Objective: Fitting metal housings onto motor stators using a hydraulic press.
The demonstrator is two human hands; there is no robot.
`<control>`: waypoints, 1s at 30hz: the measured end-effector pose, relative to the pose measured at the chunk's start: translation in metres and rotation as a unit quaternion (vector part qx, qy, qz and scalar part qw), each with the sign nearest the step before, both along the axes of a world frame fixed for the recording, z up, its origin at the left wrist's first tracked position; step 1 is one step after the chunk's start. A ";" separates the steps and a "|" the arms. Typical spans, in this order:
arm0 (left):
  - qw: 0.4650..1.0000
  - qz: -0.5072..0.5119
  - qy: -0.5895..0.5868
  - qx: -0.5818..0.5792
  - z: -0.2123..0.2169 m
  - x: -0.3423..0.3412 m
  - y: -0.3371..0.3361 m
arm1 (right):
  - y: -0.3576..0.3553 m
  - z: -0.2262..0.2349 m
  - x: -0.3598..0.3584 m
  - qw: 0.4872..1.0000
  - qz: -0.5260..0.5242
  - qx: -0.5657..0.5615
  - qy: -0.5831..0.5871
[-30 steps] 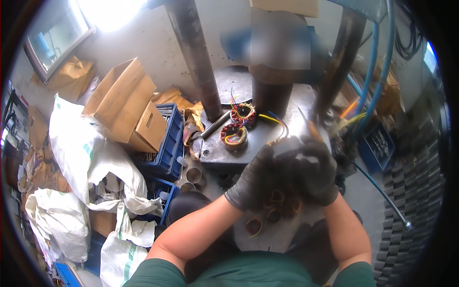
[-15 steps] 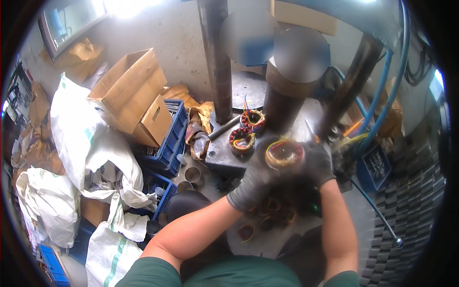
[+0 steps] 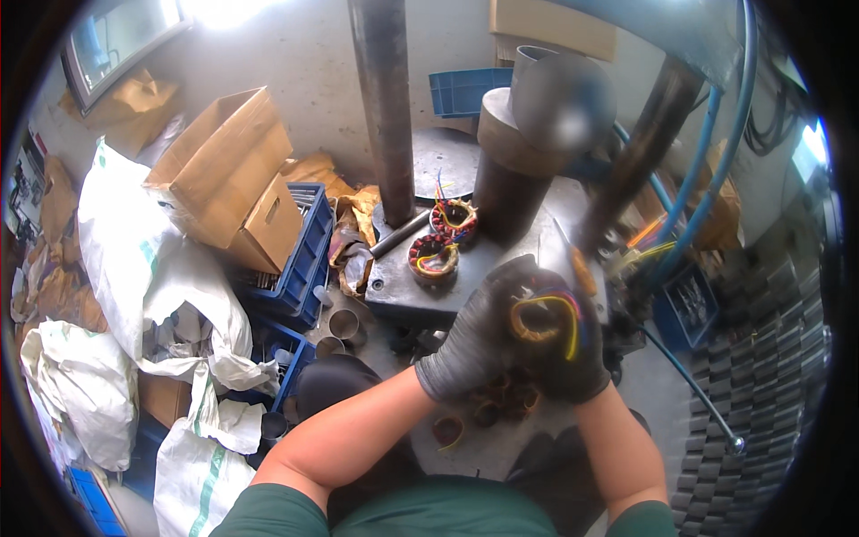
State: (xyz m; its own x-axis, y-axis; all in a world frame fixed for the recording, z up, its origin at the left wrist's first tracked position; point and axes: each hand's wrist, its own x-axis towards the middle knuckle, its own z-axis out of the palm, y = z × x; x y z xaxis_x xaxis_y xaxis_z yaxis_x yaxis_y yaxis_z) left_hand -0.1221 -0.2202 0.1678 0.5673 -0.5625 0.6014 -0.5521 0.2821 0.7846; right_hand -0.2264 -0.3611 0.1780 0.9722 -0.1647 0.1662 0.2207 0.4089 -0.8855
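Both of my hands wear dark gloves and hold one copper-wound coil ring (image 3: 537, 315) with yellow and coloured wire leads, raised in front of me. My left hand (image 3: 474, 345) cups it from the left and my right hand (image 3: 573, 353) grips it from the right and below. Two similar wound rings (image 3: 433, 256) (image 3: 455, 217) lie on the grey metal press table (image 3: 394, 291) beyond my hands, near a thick steel column (image 3: 385, 98). More rings (image 3: 447, 430) lie on the low surface under my hands.
A dark cylindrical ram (image 3: 519, 170) stands over the table. Blue hoses (image 3: 716, 161) run down at the right. Left of the press are blue crates (image 3: 300, 259), open cardboard boxes (image 3: 228, 174), white sacks (image 3: 125, 259) and metal cups (image 3: 344, 324).
My hands lifted the coil ring from low in front of me and now hold it up, turned so its coloured leads face me. The view tilted upward toward the press.
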 end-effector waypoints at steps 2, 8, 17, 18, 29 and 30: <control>0.998 0.008 -0.057 0.010 0.008 -0.003 -0.002 | -0.001 0.003 0.001 1.000 -0.013 0.002 -0.005; 0.998 0.012 -0.041 0.044 -0.003 -0.001 0.002 | 0.001 0.004 -0.002 0.993 -0.055 -0.105 -0.003; 0.989 0.084 -0.110 0.041 0.003 -0.004 0.000 | -0.002 -0.006 -0.002 0.998 -0.055 -0.040 -0.018; 0.990 0.085 -0.109 0.041 0.003 -0.003 0.000 | 0.000 -0.006 -0.001 0.998 -0.054 -0.040 -0.017; 0.990 0.042 0.122 0.060 -0.003 -0.006 0.000 | -0.005 -0.021 0.007 0.995 -0.049 0.056 0.062; 0.990 0.041 0.123 0.061 -0.007 -0.004 -0.001 | -0.005 -0.022 0.007 0.995 -0.049 0.056 0.063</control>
